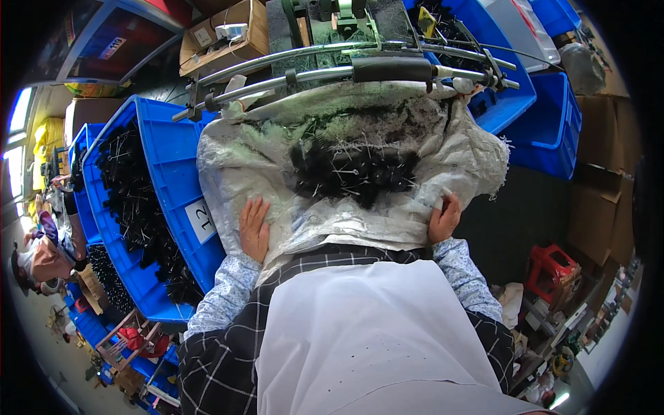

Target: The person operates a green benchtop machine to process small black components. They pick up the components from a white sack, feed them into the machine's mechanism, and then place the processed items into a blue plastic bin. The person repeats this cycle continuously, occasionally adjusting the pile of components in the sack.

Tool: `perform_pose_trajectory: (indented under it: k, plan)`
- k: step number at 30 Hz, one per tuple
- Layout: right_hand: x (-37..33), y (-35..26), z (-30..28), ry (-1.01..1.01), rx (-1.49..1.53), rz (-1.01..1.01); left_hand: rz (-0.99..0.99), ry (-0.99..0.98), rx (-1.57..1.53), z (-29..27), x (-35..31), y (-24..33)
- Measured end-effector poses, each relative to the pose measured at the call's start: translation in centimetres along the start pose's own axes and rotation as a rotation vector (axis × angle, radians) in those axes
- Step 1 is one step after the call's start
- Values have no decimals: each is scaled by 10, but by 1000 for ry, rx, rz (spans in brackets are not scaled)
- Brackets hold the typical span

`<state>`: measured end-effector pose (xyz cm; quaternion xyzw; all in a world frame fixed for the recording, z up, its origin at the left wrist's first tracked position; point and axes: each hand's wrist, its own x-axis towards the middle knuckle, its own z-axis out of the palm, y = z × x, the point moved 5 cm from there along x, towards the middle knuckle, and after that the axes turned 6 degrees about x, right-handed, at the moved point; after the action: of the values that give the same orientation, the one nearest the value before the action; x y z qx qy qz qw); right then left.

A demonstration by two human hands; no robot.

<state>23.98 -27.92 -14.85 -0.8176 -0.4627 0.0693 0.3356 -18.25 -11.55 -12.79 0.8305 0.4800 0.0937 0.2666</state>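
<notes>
A white woven sack (pixel 242 166) is spread in front of me, hung along its far edge from a metal bar frame (pixel 311 74). In its sagging middle lies a heap of small black pieces with thin silvery stems (pixel 356 169); their exact kind is too small to tell. My left hand (pixel 254 229) rests on the sack's near left side, fingers stretched out and flat. At the near right side, my right hand (pixel 444 218) has its fingers curled on a fold of the sack. Neither hand touches the black heap.
Blue crates of similar black pieces stand at left (pixel 155 207) and far right (pixel 508 111). Behind the bar is a machine (pixel 342 24) on a bench, beside a cardboard box (pixel 225 41). A red plastic stool (pixel 550 270) stands at right. Another person (pixel 45 256) is at far left.
</notes>
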Motion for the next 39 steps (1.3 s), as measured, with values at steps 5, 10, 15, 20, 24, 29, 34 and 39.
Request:
perform_pose_trajectory:
  k: [5,10,15,20,24,29,34,39]
  plan:
    - [-1,1,4,58,-12,-93,-47,-6,-6,0,-4,8]
    - [9,2,5,104,-88,-131,-65,42,-102,3,2,9]
    - [-5,-2,1,98,-62,-89,10,1,-71,1,1,3]
    - [12,-16,-12,9,-41,-20,-5,-270,-43,-29,21,6]
    - [57,-63,-31,-423,317,246,-39,-625,-2,-68,59,26]
    - [79,-137,-15,-587,194,-96,356,-191,-273,-86,112,123]
    - [78,-148,29,-525,303,-70,417,-346,-423,-40,128,185]
    - [62,-161,48,-400,128,-346,620,-238,34,-6,128,181]
